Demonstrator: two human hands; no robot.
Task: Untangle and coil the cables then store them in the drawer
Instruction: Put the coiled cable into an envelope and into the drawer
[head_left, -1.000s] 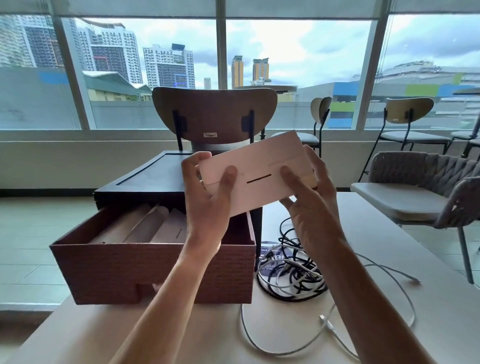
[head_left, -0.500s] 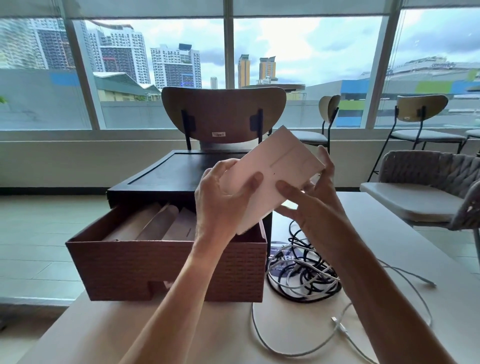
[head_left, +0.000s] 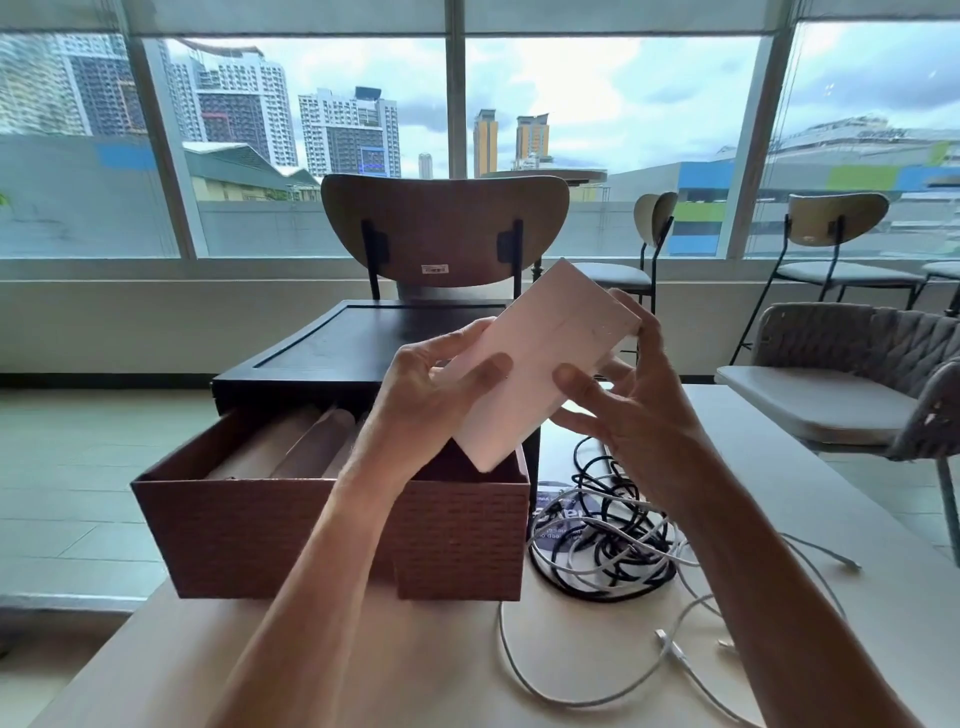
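A pale wooden table (head_left: 363, 665) carries an open brown woven-textured drawer (head_left: 249, 535) toward its far left corner. Tangled black and white cables (head_left: 608, 551) lie just right of it, untouched. Over the drawer's right end, the left hand (head_left: 421, 395) and right hand (head_left: 639, 410) both grip a tilted pale pink flat box (head_left: 540, 364).

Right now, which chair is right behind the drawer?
The dark brown chair with a label on its back; the others stand farther right.
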